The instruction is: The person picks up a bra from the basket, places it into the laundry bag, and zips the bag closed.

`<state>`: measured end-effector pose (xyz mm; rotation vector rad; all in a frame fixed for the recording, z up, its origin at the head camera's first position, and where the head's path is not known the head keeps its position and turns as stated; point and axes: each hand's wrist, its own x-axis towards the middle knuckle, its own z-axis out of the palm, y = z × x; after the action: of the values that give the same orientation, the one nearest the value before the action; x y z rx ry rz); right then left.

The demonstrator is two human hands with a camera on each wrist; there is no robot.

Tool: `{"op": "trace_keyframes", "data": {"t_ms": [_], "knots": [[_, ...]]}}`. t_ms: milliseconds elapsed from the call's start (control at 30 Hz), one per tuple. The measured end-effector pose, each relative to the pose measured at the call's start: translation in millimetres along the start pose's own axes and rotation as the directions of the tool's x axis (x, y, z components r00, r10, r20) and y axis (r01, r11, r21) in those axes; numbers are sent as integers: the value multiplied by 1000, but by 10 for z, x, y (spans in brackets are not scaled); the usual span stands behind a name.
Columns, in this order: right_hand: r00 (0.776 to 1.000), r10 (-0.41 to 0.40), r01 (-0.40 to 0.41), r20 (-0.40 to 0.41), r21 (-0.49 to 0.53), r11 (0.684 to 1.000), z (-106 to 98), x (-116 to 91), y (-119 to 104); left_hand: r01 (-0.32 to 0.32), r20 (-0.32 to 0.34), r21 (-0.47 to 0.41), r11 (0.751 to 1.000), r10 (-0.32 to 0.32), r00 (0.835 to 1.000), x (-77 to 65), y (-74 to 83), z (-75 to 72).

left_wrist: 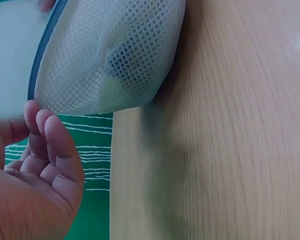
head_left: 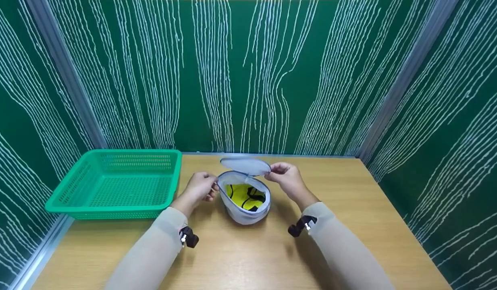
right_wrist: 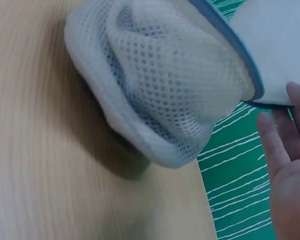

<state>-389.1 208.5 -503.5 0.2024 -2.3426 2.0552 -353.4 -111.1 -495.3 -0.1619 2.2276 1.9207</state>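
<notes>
A white mesh laundry bag (head_left: 244,217) with a dark zip edge stands on the table, its round lid (head_left: 244,164) folded up at the back. Inside lies yellow fabric (head_left: 239,193) with black markings. At the bag's left rim, my left hand (head_left: 200,187) pinches the zipped edge between thumb and fingertips. My right hand (head_left: 286,177) pinches the right edge of the raised lid. In the left wrist view the mesh side (left_wrist: 120,60) shows something dark through its holes. The right wrist view has the mesh wall (right_wrist: 165,85) creased and bulging.
A green plastic basket (head_left: 131,211) with slotted walls stands on the left of the wooden table (head_left: 333,249). Green panels (head_left: 240,80) with white wavy lines close off the back and both sides. A small black device (head_left: 189,237) is strapped on each sleeve.
</notes>
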Motion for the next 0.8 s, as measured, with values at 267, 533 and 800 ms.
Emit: {"op": "trace_keyframes", "data": {"t_ms": [267, 533, 800], "knots": [[982, -73, 84, 175, -53, 995, -91, -49, 121, -20, -40, -3, 1000, 19, 999, 37, -50, 3], [964, -27, 56, 264, -102, 993, -165, -54, 204, 11, -57, 1, 1000, -11, 998, 48, -58, 30], [960, -59, 104, 274, -150, 983, -126, -46, 258, 48, -26, 41, 998, -47, 999, 48, -10, 71]]}}
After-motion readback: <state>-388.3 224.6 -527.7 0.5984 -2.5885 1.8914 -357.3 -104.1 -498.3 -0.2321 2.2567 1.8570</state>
